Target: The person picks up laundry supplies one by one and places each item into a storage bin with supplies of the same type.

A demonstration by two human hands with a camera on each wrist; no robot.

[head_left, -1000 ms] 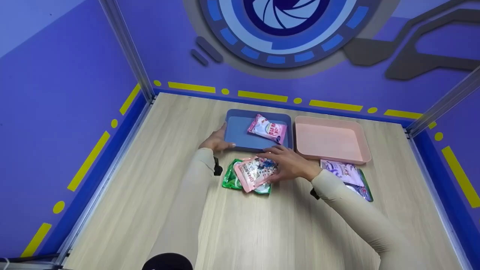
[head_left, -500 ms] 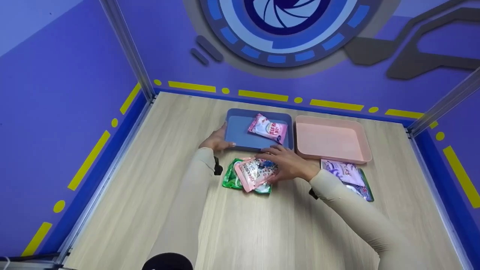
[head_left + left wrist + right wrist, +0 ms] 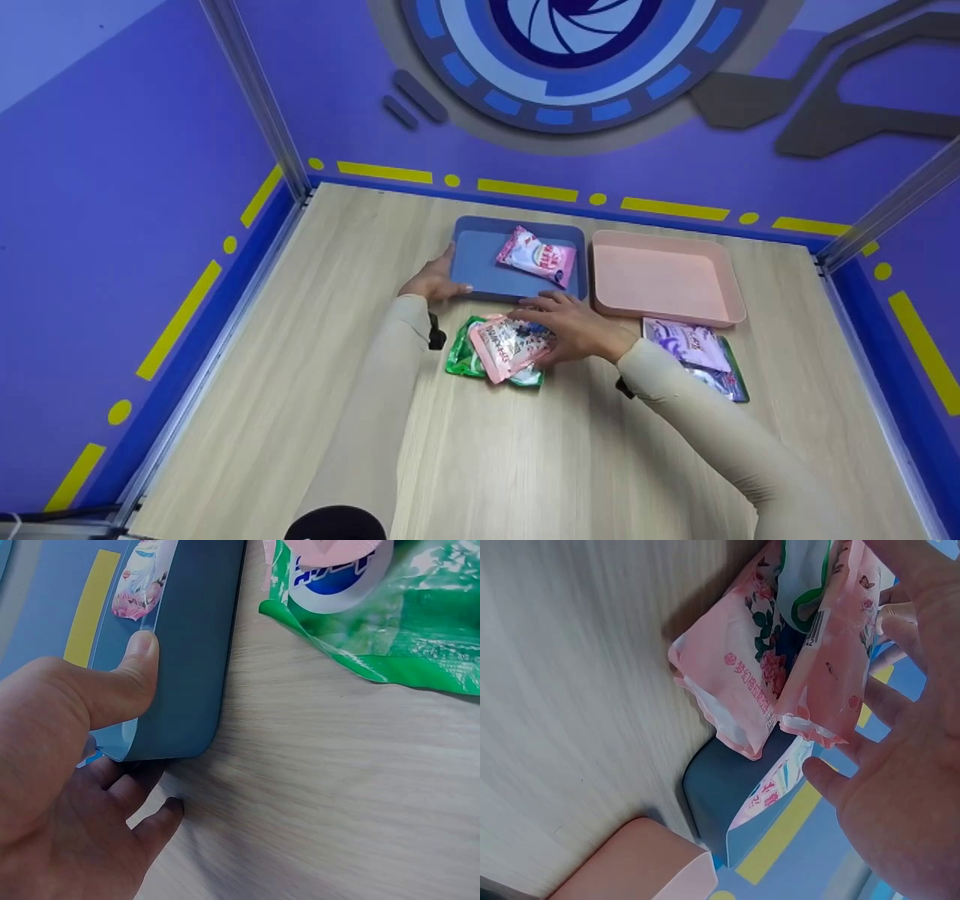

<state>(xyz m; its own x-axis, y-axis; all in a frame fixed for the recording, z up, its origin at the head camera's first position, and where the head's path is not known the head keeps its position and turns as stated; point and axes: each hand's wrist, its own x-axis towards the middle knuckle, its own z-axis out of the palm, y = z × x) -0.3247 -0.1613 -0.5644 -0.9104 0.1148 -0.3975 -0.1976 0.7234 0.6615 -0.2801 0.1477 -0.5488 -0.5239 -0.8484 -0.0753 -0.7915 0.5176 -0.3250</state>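
Pinching the blue tray [image 3: 480, 266] at its corner, the left hand [image 3: 431, 283] sets its thumb over the rim, some fingertips hidden. The right hand [image 3: 574, 326] spans the pink pouch [image 3: 514, 347] — fingers partly hidden behind it, so whether they pinch I cannot tell. Glossy and flower-printed, its right side covered, the pouch lies askew over the green pouch [image 3: 465, 358], which is cut off in the left wrist view.

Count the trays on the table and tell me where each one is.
2. The blue tray has its left end held by the left hand; the pink tray sits beside it, to the right. No other shows.
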